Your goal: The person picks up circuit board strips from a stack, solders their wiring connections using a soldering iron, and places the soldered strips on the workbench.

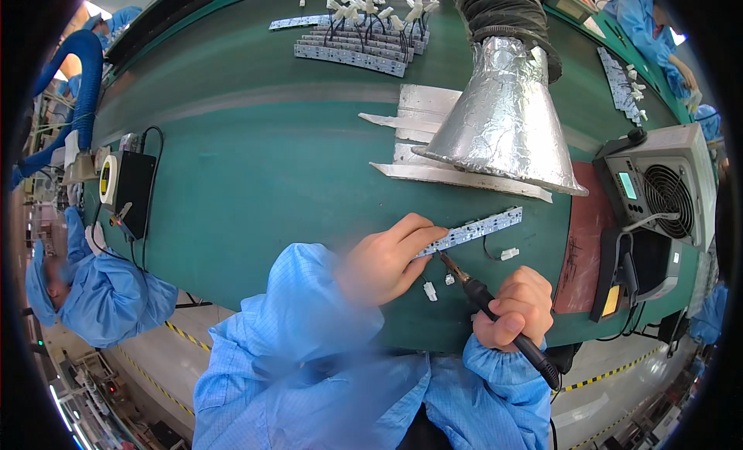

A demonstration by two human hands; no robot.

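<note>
My left hand (393,258) grips the near left end of a narrow circuit board strip (484,229), which slants up to the right over the green mat. In my right hand (517,309) is a soldering iron (481,294), its black handle wrapped by my fingers. The iron's tip meets the strip's lower edge, close to my left fingertips; the exact contact is too small to tell. White connectors on dark wires, one connector (509,253) to the right and another connector (430,291) below, hang by the strip. A small white connector (450,280) lies between them.
A foil-covered fume hood (511,117) hangs just beyond the strip, over a pale metal fixture (422,125). Finished-looking strips with wires (348,57) lie at the back. A soldering station (654,187) and iron stand (619,276) are right; a black box (128,191) is left. Co-workers (101,287) sit nearby.
</note>
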